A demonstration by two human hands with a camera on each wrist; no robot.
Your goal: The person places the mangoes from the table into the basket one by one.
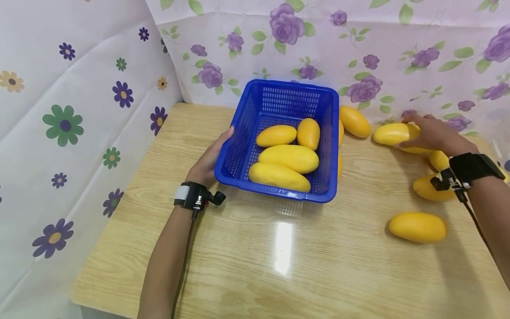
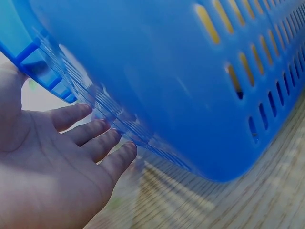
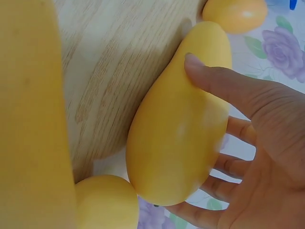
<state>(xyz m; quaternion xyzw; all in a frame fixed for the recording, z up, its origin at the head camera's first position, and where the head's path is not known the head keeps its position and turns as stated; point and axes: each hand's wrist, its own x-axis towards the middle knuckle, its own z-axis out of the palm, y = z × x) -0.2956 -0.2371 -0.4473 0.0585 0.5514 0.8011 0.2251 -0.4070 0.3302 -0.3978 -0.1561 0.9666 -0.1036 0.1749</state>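
Observation:
A blue plastic basket (image 1: 275, 195) with slotted walls holds several yellow mangoes (image 1: 288, 158). My left hand (image 1: 209, 161) grips its left side, the thumb at the rim and the fingertips (image 2: 125, 150) against the outer wall in the left wrist view. At the back right, my right hand (image 1: 432, 133) is around a long yellow mango (image 1: 390, 134). In the right wrist view the thumb lies across this mango (image 3: 178, 138) and the fingers curl behind its far side. The mango is close to the tabletop, beside the flowered cloth.
More mangoes lie on the wooden table (image 1: 239, 266): one behind the basket's right side (image 1: 354, 122), another at the front right (image 1: 418, 227), and several under and around the right forearm. Flowered cloth (image 1: 243, 53) hangs along the back and left sides.

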